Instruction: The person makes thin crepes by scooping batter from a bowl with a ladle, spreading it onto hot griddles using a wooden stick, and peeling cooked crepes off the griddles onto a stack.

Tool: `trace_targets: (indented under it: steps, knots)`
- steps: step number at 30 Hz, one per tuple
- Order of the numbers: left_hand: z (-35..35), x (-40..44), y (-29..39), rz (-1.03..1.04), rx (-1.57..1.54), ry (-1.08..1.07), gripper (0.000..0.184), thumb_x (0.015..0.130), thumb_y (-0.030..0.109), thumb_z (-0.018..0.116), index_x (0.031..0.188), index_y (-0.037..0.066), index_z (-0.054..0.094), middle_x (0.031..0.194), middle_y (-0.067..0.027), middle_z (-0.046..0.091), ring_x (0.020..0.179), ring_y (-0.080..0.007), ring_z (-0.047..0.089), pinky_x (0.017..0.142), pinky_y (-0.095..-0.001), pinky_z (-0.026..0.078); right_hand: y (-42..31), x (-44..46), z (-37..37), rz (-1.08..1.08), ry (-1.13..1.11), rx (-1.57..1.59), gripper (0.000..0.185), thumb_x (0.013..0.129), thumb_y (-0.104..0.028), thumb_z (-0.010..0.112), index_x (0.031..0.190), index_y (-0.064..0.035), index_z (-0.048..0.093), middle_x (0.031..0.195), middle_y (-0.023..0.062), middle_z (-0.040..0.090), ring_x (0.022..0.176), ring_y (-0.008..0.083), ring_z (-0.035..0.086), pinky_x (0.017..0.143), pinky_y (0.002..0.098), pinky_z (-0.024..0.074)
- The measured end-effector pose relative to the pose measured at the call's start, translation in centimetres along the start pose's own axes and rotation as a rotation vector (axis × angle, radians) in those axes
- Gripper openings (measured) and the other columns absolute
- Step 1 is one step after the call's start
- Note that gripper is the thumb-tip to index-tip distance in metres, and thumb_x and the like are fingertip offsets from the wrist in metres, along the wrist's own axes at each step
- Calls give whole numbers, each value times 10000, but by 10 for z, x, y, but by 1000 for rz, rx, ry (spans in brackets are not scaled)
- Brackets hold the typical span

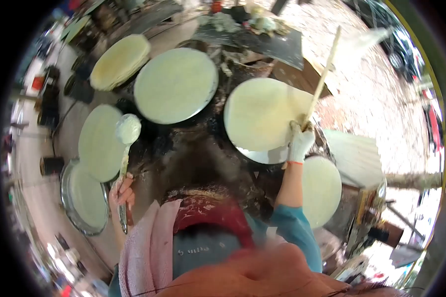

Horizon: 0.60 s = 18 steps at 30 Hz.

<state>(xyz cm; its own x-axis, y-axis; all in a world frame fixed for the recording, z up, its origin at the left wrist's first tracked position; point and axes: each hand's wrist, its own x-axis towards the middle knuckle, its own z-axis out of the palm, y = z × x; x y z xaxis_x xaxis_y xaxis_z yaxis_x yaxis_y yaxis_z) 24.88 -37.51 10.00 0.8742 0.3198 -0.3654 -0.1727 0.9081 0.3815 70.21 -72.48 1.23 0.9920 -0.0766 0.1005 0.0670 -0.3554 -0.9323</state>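
Observation:
My left hand point(122, 194) is closed round the handle of a ladle point(129, 128), whose round bowl is coated in pale batter and overlaps the edge of a pale green disc point(101, 143). My right hand point(301, 141), in a white glove with an orange cuff, grips a long wooden stick point(324, 76) pointing up and away. Beside that glove, a thin pale sheet point(262, 114) lies on a round plate, its right edge raised near the stick. The plate's shiny rim shows below the sheet.
Another batter-covered round point(176, 85) sits at centre back, with a stack of pale discs point(120, 62) to its left. A metal-rimmed basin point(105, 218) stands at lower left. One more round point(322, 190) lies right of my right forearm. Cardboard point(300, 74) is behind the sheet.

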Motion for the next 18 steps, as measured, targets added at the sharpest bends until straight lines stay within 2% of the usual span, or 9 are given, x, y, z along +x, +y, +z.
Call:
trace_targets:
  steps: [2,5,8,10,12,14,15,16,18]
  knots:
    - [-4,-17,3,80,2,102,302,1040,209,295,1147,-41,425,678,21,403,386,-45,372,389,-221,277,-56,-12,21,-182,-14,-87,341,717,-68,735,1022,17,609,846,92,634,722,166,545,715,299,474]
    - [-13,-40,11,171,-2,241,317,1011,232,393,1105,-59,479,630,57,375,352,-15,322,323,-208,271,-132,-42,62,-268,-124,-105,315,744,-51,711,1023,32,592,836,84,624,723,167,553,715,297,473]
    - [-46,-61,21,287,-65,213,301,1000,234,420,1095,-44,486,631,65,374,356,-10,322,329,-207,257,-170,-65,116,-437,-228,-133,303,760,-46,690,1029,42,581,830,79,615,731,168,564,720,293,473]
    - [-69,-84,33,350,-38,216,285,994,229,430,1085,-34,493,635,63,372,368,-6,332,343,-204,256,-214,-101,148,-522,-304,-250,349,779,-101,675,1088,32,582,934,145,665,820,222,641,766,312,489]
    - [-91,-112,50,409,-58,221,269,989,224,438,1072,-24,500,634,60,367,378,-6,339,360,-201,255,-249,-132,181,-552,-462,-312,384,781,-134,675,1127,2,580,983,157,673,866,249,659,788,327,493]
    - [-111,-138,60,475,-141,233,253,985,219,442,1056,-15,507,629,58,357,387,-10,343,377,-197,253,-262,-158,220,-596,-614,-168,335,780,-47,676,1091,37,585,954,66,640,849,133,577,803,267,461]
    - [-127,-156,72,507,-175,242,258,986,203,445,1076,-36,484,644,39,370,386,-34,345,363,-203,266,-286,-184,233,-611,-675,-283,325,772,3,656,1084,54,579,963,62,624,868,137,563,811,252,449]
    - [-143,-172,80,530,-210,259,268,987,187,449,1096,-57,461,658,20,382,384,-58,347,350,-209,280,-298,-198,251,-632,-763,-210,315,764,32,641,1072,58,580,955,53,618,852,129,556,789,248,454]
    - [-183,-204,93,568,-200,329,273,988,171,453,1114,-70,441,668,3,393,381,-81,344,338,-214,290,-328,-230,277,-667,-855,-146,332,745,-61,664,1064,7,603,897,107,672,772,168,614,743,288,482]
